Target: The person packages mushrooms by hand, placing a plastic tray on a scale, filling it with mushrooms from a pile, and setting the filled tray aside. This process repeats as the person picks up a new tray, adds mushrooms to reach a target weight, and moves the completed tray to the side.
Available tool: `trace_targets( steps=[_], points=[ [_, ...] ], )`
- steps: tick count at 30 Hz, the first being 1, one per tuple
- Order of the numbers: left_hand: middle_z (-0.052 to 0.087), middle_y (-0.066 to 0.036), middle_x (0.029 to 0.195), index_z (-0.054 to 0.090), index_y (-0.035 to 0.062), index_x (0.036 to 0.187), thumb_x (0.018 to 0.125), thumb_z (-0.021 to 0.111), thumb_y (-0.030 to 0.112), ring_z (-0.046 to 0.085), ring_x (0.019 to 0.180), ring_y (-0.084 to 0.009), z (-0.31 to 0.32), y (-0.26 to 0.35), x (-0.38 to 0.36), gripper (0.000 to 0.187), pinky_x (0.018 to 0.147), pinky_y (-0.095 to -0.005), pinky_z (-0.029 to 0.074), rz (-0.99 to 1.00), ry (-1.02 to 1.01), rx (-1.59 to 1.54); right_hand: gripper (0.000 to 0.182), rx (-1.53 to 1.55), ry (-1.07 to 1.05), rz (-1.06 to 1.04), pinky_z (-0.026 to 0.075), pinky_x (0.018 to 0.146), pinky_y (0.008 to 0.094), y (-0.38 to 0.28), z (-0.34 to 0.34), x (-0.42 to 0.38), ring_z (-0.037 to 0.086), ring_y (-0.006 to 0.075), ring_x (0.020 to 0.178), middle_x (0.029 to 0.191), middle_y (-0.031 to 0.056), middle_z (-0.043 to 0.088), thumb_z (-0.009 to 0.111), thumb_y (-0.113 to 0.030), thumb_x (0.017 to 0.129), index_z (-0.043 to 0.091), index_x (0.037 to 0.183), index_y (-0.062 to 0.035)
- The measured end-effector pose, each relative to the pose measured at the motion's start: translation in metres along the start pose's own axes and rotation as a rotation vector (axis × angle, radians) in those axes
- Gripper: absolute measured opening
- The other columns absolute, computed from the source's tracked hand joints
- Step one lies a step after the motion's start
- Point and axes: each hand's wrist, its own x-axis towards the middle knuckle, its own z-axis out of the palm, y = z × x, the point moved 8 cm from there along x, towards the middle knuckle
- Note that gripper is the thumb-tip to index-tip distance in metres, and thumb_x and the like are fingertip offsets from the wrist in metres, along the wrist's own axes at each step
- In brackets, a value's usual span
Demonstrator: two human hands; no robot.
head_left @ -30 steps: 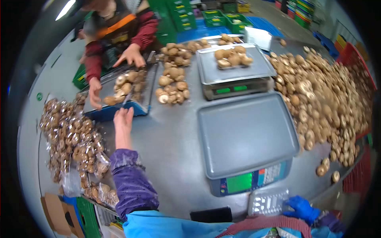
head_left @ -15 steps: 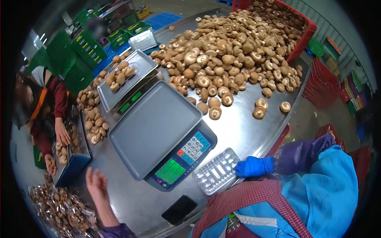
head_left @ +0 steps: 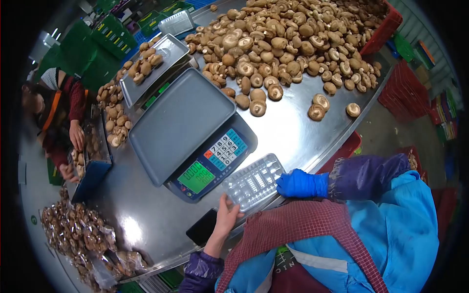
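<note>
A clear plastic tray with a ribbed, dimpled base lies at the table's near edge, in front of the scale. Its right end is gripped by my right hand, which wears a blue glove. My bare left hand has its thumb and fingers at the tray's near left corner, gripping the edge. Just behind stands the digital scale, its grey pan bare and its green display lit. A black phone lies beside my left wrist, partly covered by it.
Loose brown mushrooms spill from a red crate at the back. A second scale holds several mushrooms. Bagged mushrooms lie at the lower left. A co-worker's hands handle mushrooms at a blue-sided box.
My left hand has come right, from the table's left side to the tray's corner. My right hand keeps its hold. The view has shifted, and the co-worker's lower hand has moved slightly.
</note>
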Motion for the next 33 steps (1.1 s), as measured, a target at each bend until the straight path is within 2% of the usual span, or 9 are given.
trace_targets(
  steps=[6,11,17,20,22,27,28,31,33],
  points=[
    [0.039,-0.017,0.109,0.017,-0.0001,0.132,0.083,0.052,0.004,0.061,0.076,-0.0214,0.002,-0.002,0.004,0.061,0.061,-0.0259,0.051,0.021,0.026,-0.140,0.012,-0.063,-0.130,0.039,0.047,0.042,0.0348,-0.006,0.017,0.011,0.059,0.0241,0.064,0.069,0.0114,0.058,0.058,-0.013,0.066,0.061,0.069,-0.0017],
    [0.038,-0.017,0.109,0.018,0.0000,0.132,0.081,0.052,0.001,0.058,0.085,-0.0227,0.004,0.000,0.004,0.061,0.064,-0.0270,0.054,0.017,0.017,-0.179,0.014,-0.119,-0.184,0.029,0.047,0.042,0.0355,-0.007,0.023,0.013,0.059,0.0242,0.062,0.068,0.0121,0.058,0.058,-0.015,0.067,0.061,0.070,-0.0009],
    [0.040,-0.019,0.112,0.018,-0.0012,0.132,0.081,0.052,0.003,0.058,0.086,-0.0224,0.006,0.003,0.002,0.061,0.065,-0.0261,0.053,0.028,0.008,-0.214,0.013,-0.118,-0.201,0.021,0.048,0.044,0.0350,-0.004,0.031,0.015,0.059,0.0237,0.069,0.072,0.0112,0.058,0.057,-0.014,0.068,0.061,0.070,-0.0023],
    [0.045,-0.018,0.108,0.020,-0.0017,0.131,0.084,0.051,0.007,0.059,0.080,-0.0200,0.001,-0.003,0.003,0.057,0.063,-0.0238,0.052,-0.058,0.013,-0.119,0.010,-0.038,-0.159,0.042,0.049,0.051,0.0342,0.004,0.017,0.017,0.058,0.0230,0.072,0.074,0.0093,0.057,0.056,-0.014,0.069,0.060,0.071,-0.0049],
    [0.048,-0.016,0.104,0.022,-0.0020,0.131,0.085,0.050,0.009,0.059,0.078,-0.0188,0.007,0.014,0.002,0.055,0.063,-0.0236,0.051,-0.053,-0.056,-0.137,0.010,0.101,0.081,0.025,0.047,0.054,0.0363,0.009,-0.013,0.015,0.057,0.0250,0.066,0.070,0.0099,0.057,0.054,-0.014,0.068,0.059,0.071,-0.0052],
    [0.051,-0.008,0.093,0.036,-0.0030,0.124,0.088,0.049,0.014,0.053,0.069,-0.0099,0.031,0.057,0.011,0.042,0.057,-0.0233,0.045,-0.023,-0.169,-0.129,0.012,0.133,0.068,0.264,0.047,0.059,0.0389,0.043,-0.056,-0.036,0.057,0.0254,0.069,0.073,0.0096,0.056,0.052,-0.015,0.069,0.057,0.076,-0.0063],
    [0.050,-0.007,0.095,0.039,-0.0022,0.122,0.087,0.050,0.015,0.050,0.066,-0.0083,0.032,0.079,0.012,0.040,0.054,-0.0224,0.042,0.132,-0.082,0.013,0.014,0.151,0.019,0.363,0.047,0.060,0.0395,0.053,-0.058,-0.051,0.058,0.0258,0.071,0.075,0.0101,0.056,0.052,-0.015,0.069,0.057,0.078,-0.0060],
    [0.049,-0.008,0.098,0.039,-0.0023,0.123,0.087,0.051,0.015,0.049,0.066,-0.0077,0.046,0.116,0.025,0.042,0.053,-0.0212,0.042,0.295,0.012,0.183,0.016,0.153,-0.005,0.516,0.048,0.058,0.0412,0.081,-0.050,-0.092,0.058,0.0276,0.071,0.078,0.0114,0.056,0.053,-0.015,0.069,0.055,0.081,-0.0050],
    [0.048,-0.010,0.102,0.034,-0.0041,0.126,0.087,0.052,0.014,0.052,0.068,-0.0098,0.083,0.145,0.036,0.046,0.055,-0.0209,0.044,0.212,-0.125,0.071,0.014,0.137,0.116,0.621,0.048,0.053,0.0404,0.100,-0.054,-0.112,0.058,0.0278,0.066,0.076,0.0116,0.054,0.053,-0.015,0.068,0.052,0.079,-0.0053]
  ],
)
